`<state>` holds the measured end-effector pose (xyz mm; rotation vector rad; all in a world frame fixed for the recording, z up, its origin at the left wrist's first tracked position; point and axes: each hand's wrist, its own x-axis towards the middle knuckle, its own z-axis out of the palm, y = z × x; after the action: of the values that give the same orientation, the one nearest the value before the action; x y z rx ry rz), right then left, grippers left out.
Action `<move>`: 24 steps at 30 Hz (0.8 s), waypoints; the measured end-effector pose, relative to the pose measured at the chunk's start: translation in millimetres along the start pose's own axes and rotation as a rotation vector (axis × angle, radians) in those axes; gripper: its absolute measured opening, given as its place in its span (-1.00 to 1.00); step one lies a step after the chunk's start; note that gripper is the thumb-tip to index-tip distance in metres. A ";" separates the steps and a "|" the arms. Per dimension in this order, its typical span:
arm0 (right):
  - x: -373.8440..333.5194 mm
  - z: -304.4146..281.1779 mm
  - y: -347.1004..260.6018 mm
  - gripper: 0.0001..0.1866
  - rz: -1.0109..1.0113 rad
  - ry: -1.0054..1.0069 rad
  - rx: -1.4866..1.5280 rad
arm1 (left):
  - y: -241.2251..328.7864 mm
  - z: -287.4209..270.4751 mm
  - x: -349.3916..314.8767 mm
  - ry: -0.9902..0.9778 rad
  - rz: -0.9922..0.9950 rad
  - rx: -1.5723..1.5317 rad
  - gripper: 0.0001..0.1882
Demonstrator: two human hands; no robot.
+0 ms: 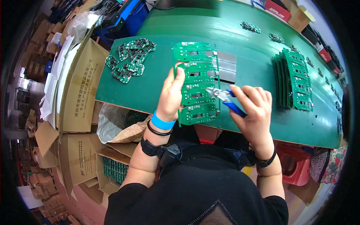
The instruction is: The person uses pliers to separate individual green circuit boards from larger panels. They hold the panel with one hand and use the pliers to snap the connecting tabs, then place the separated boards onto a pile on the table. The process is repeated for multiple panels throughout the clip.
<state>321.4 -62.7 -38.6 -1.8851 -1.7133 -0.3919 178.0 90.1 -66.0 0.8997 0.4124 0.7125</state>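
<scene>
My left hand [171,92] grips a green circuit board panel [198,88] by its left edge, thumb on top. The panel is a column of several joined boards with small parts on them. In my right hand [255,108] is a pair of blue-handled side cutters [229,98], with the fingers wrapped round the handles. The cutters' jaws lie at the panel's right side, near its third board from the top; whether they touch it I cannot tell. Flat grey rectangular pieces [227,66] lie on the green table [255,129] just behind the panel.
At the table's left lies a pile of loose circuit boards [131,56]. To the right stands a stack of panels [294,80]; small boards [276,38] are spaced along the far right. Cardboard boxes [84,86] stand left, and a red stool [294,165] is under the table's right side.
</scene>
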 end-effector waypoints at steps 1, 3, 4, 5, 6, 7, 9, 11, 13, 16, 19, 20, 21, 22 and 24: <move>-0.1 -2.8 3.5 -0.46 0.029 0.038 0.007 | 0.8 -5.5 -0.6 0.007 -0.037 -0.047 -0.58; -3.7 -3.3 12.1 -0.46 0.088 0.108 -0.007 | 2.7 -14.7 -2.4 -0.050 -0.171 -0.220 -0.50; -4.6 -3.0 15.3 -0.48 0.109 0.102 -0.029 | 3.4 -18.5 -5.2 -0.112 -0.268 -0.345 -0.45; -4.4 0.0 17.6 -0.49 0.117 0.083 -0.033 | 1.9 -22.1 -5.9 -0.174 -0.367 -0.470 -0.41; -3.7 3.6 18.4 -0.50 0.126 0.063 -0.035 | -2.9 -26.6 -3.9 -0.245 -0.372 -0.592 -0.33; -3.2 6.6 18.3 -0.51 0.136 0.043 -0.037 | -6.1 -29.3 -4.9 -0.283 -0.368 -0.662 -0.34; -1.8 11.2 14.7 -0.52 0.145 0.032 -0.030 | -8.3 -27.2 -9.7 -0.354 -0.359 -0.807 -0.35; -3.2 15.3 13.3 -0.51 0.158 0.034 -0.029 | -5.1 -15.9 -10.6 -0.308 -0.347 -0.824 -0.37; -4.3 18.5 11.2 -0.51 0.170 0.033 -0.018 | -3.5 -12.6 -11.2 -0.295 -0.338 -0.843 -0.38; -6.2 21.2 9.5 -0.50 0.182 0.027 -0.029 | -7.6 -12.7 -8.2 -0.336 -0.326 -0.867 -0.38; -8.1 22.9 7.9 -0.50 0.197 0.033 -0.036 | -7.3 -9.7 -8.7 -0.315 -0.315 -0.862 -0.37; -8.5 23.0 7.8 -0.50 0.202 0.037 -0.035 | -7.6 -9.8 -7.9 -0.318 -0.314 -0.836 -0.37; -8.0 22.2 7.8 -0.50 0.204 0.047 -0.032 | -7.9 -10.6 -7.1 -0.320 -0.310 -0.812 -0.37; -7.4 20.5 8.3 -0.49 0.205 0.056 -0.030 | -7.9 -11.2 -6.2 -0.321 -0.305 -0.788 -0.37; -7.1 16.1 12.0 -0.50 0.218 0.100 -0.007 | -4.5 -9.7 -5.7 -0.284 -0.292 -0.680 -0.37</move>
<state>329.8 -59.6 -58.0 -1.9980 -1.4259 -0.3990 169.9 89.6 -75.0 0.2763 0.0293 0.3997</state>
